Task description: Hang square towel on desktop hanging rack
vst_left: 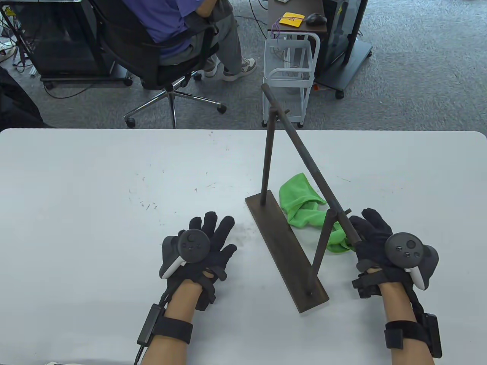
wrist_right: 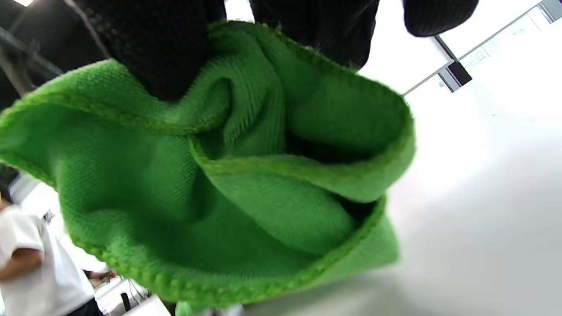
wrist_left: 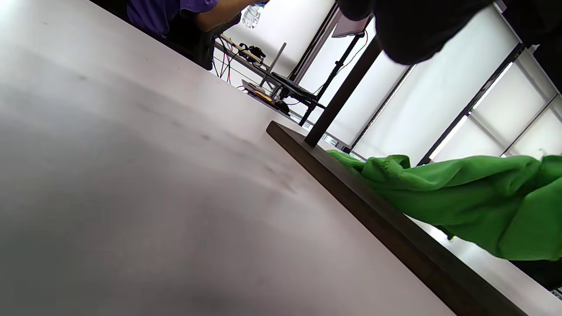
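Observation:
A green square towel (vst_left: 304, 207) lies crumpled on the white table, right of the dark hanging rack (vst_left: 286, 243) and partly under its slanted top bar (vst_left: 304, 152). My right hand (vst_left: 371, 237) grips the towel's near end; in the right wrist view the gloved fingers (wrist_right: 167, 48) pinch its folds (wrist_right: 219, 175). My left hand (vst_left: 207, 247) rests flat on the table left of the rack base, fingers spread, holding nothing. In the left wrist view the rack base (wrist_left: 395, 232) and the towel (wrist_left: 474, 206) lie to the right.
The table's far edge (vst_left: 152, 130) borders a carpeted floor with a seated person on an office chair (vst_left: 167, 57) and a white wire cart (vst_left: 291, 72). Bare tabletop stretches left of the rack.

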Motion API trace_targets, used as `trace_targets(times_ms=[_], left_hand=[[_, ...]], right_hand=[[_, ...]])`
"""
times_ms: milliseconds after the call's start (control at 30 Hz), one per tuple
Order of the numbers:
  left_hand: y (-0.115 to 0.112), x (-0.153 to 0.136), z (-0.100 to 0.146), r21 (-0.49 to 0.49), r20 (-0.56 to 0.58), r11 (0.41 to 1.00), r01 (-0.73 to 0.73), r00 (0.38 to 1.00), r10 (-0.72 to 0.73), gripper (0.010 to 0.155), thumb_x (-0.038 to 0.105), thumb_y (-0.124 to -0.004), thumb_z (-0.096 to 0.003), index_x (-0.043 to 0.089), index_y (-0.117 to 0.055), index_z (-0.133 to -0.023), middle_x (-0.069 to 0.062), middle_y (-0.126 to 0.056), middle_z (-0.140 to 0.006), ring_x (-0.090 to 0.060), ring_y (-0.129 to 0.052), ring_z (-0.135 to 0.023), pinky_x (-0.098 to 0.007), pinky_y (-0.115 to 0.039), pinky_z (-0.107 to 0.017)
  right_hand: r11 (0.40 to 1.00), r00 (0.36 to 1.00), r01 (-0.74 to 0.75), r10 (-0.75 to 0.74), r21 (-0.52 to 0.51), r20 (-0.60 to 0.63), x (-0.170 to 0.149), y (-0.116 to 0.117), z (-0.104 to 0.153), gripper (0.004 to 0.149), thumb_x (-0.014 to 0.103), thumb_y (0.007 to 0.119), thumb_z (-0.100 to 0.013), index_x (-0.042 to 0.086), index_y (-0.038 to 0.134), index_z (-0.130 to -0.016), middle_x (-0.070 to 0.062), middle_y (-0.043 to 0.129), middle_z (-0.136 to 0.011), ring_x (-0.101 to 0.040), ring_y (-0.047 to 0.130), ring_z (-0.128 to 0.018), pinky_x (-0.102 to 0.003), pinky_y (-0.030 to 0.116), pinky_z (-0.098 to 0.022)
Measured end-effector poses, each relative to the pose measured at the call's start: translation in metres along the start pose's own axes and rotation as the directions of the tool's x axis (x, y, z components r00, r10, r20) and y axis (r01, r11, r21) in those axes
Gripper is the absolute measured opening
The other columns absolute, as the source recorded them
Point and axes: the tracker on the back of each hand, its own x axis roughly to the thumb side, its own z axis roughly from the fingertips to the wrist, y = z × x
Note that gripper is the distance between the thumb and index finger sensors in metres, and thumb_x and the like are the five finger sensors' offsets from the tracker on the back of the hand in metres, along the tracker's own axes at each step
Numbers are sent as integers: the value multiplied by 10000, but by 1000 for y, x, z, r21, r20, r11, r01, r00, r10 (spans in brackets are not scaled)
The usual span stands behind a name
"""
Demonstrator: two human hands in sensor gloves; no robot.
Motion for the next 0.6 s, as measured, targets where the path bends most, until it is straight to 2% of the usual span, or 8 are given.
trace_targets(times_ms=[233,333,467,600], left_hand=[[-3,2,1,-18,5,1000,-16,1000,16,708,507,-749,-529,414,-395,-1135,-66,-206,-1185,-573,-151,-1056,-735,-122,-594],[-3,1,1,-23,1,1000,-17,1000,17,707,508,-748,-530,416,-393,-1135,-68,-205,-1185,-574,-152,-1055,-735,-123,-594],[-2,3,2,-15,13,1000,-28,1000,28,706,507,-749,-529,417,-396,-1133,-70,-209,-1184,-575,-155,-1055,-735,-127,-595],[-4,3,1,-27,14,999,-31,999,32,704,507,-748,-530,415,-397,-1134,-70,-209,-1184,-576,-158,-1054,-735,-128,-595]], right_hand=[[993,998,32,-26,-113,53,67,-63,-32,404,417,854,-457,404,749,-847,-119,747,-963,-302,921,-654,-646,689,-574],[986,996,1,14,-166,88,97,-94,-42,404,412,853,-456,396,751,-846,-100,820,-893,-254,962,-565,-617,738,-551],[975,994,34,-11,-221,107,126,-130,-48,406,393,852,-456,383,750,-849,-91,896,-802,-216,994,-459,-597,777,-519],[957,990,41,-1,-286,139,158,-168,-51,413,376,851,-454,370,743,-853,-97,908,-780,-162,1004,-351,-561,815,-492]])
